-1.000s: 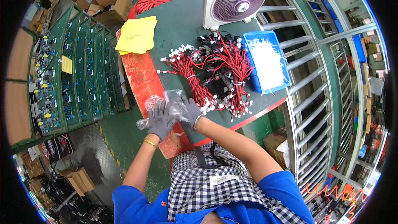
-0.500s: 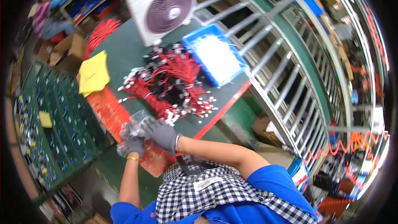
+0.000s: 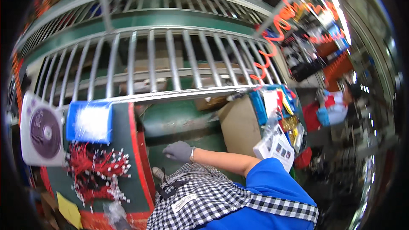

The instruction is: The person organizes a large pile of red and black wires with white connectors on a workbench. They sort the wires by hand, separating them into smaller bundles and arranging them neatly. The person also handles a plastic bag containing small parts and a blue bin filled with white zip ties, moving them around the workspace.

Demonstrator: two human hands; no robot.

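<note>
My right hand point(image 3: 179, 151), in a grey glove, reaches out past the red-edged side of the green table point(image 3: 138, 153), over the green floor. Nothing shows in it and its fingers are loosely spread. My left hand is out of sight. A tangle of red wires with white connectors point(image 3: 96, 172) lies on the table. A crumpled clear plastic bag point(image 3: 113, 211) sits at the table's near end on a red sheet. My checked apron and blue sleeve fill the lower middle.
A blue tray point(image 3: 89, 121) and a white fan point(image 3: 42, 132) stand on the table, with yellow paper point(image 3: 68, 211) nearby. A metal roller rack point(image 3: 149, 68) runs behind. A cardboard box point(image 3: 240, 125) and white packets point(image 3: 277, 145) sit to my right. Another person point(image 3: 332, 106) works at the far right.
The view has swung sharply to the right. Both hands were together on the plastic bag at the table edge; now only my right hand shows, away from the table and empty.
</note>
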